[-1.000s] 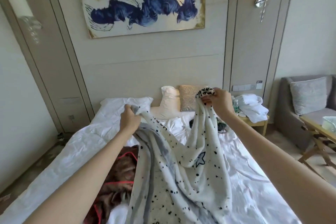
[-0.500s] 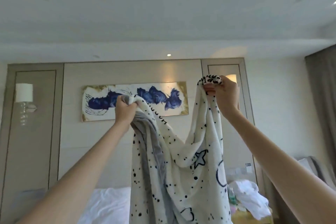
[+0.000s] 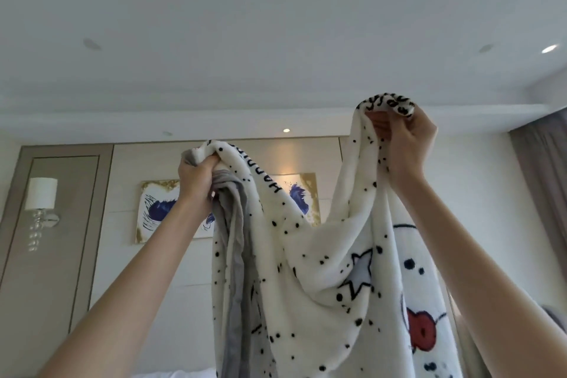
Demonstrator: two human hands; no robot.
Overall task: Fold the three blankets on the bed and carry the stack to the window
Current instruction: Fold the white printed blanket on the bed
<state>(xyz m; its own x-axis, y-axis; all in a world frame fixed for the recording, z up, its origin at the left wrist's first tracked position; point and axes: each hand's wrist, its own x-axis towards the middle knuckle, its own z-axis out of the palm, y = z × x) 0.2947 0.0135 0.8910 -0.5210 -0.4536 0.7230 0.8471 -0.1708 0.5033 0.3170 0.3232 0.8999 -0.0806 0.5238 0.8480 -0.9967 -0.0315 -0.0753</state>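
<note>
we've hoisted the blanket [image 3: 322, 285] high over the bed [image 3: 184, 373], left grip [image 3: 196, 181] and right grip [image 3: 405, 144] clamped on its top edge; folding starts.

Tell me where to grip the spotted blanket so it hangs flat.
Grip its top hem farther apart, pinching from the near side. The spotted blanket hangs bunched from the left hand and right hand, its hem sagging between them; wider grips should flatten it.

White black-speckled blanket [image 3: 322, 270] with grey backing hangs draped, top edge raised.
</note>
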